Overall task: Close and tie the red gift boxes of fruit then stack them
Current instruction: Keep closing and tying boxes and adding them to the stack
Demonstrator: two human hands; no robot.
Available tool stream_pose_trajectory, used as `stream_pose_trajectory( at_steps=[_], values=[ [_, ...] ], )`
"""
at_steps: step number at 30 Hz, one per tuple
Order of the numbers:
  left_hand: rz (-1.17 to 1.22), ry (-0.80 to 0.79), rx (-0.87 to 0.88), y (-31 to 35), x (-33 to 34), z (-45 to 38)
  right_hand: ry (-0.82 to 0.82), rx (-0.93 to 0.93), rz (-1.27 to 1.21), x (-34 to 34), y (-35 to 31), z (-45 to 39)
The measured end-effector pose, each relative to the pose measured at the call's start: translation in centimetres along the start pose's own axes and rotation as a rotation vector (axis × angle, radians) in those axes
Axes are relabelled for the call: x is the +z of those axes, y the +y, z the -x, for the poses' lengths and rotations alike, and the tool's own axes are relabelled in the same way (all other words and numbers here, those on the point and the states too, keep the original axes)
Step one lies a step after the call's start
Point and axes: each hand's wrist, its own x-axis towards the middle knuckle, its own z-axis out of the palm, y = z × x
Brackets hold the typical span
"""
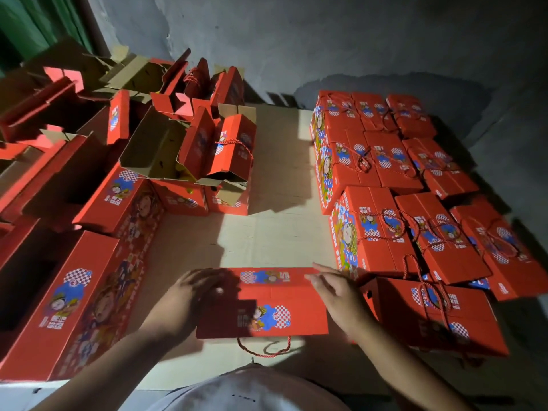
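At six o'clock on the cardboard, a closed red box (268, 302) lies under both flat palms, left hand (197, 287) and right hand (336, 292) gripping nothing, its rope (264, 350) loose; likely stiff and fruit-heavy, best lifted by the ends.

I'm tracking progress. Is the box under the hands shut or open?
Shut: the box's top flaps lie flat and meet, both hands on them. Not tied: its cord hangs loose at the near edge.

hands (267, 295) flat on red box (284, 307)
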Motion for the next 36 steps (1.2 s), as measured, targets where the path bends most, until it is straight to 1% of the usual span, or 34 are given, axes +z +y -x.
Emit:
stream_pose_trajectory(
  at_steps=[3,5,7,10,12,14,18,21,26,30,33,36],
  values=[
    [-0.172,-0.052,0.063,-0.7,1.1,0.0,-0.088,-0.130,0.217,0.4,0.9,0.6],
    [-0.283,-0.137,0.032,-1.2,1.5,-0.3,-0.130,-0.182,0.349,0.6,0.9,0.5],
    [-0.341,-0.228,-0.011,-1.1,1.5,-0.9,-0.188,-0.220,0.460,0.9,0.4,0.0],
    [-0.403,-0.323,0.009,-0.3,1.4,-2.1,-0.262,-0.282,0.676,2.0,-0.6,-0.6],
    [-0.469,-0.321,0.060,0.4,1.3,-2.9,-0.238,-0.344,0.793,2.6,-1.1,-0.9],
    [-0.485,-0.295,0.094,1.0,1.3,-3.5,-0.213,-0.374,0.853,2.8,-1.4,-1.1],
    [-0.442,-0.272,0.064,1.5,2.0,-3.7,-0.219,-0.355,0.890,3.2,-1.2,-1.4],
    [-0.442,-0.245,0.042,1.4,2.7,-3.2,-0.217,-0.357,0.857,3.7,-0.9,-1.1],
    [-0.381,-0.220,0.054,0.8,3.9,-1.6,-0.245,-0.327,0.779,4.3,0.3,0.0],
    [-0.336,-0.187,0.095,0.4,4.2,0.2,-0.240,-0.348,0.798,4.6,1.8,1.5],
    [-0.297,-0.181,0.099,0.1,4.1,0.5,-0.282,-0.393,0.815,4.0,2.7,2.0],
    [-0.251,-0.168,0.084,0.2,4.2,0.3,-0.351,-0.397,0.805,3.0,2.4,2.2]
  ],
)
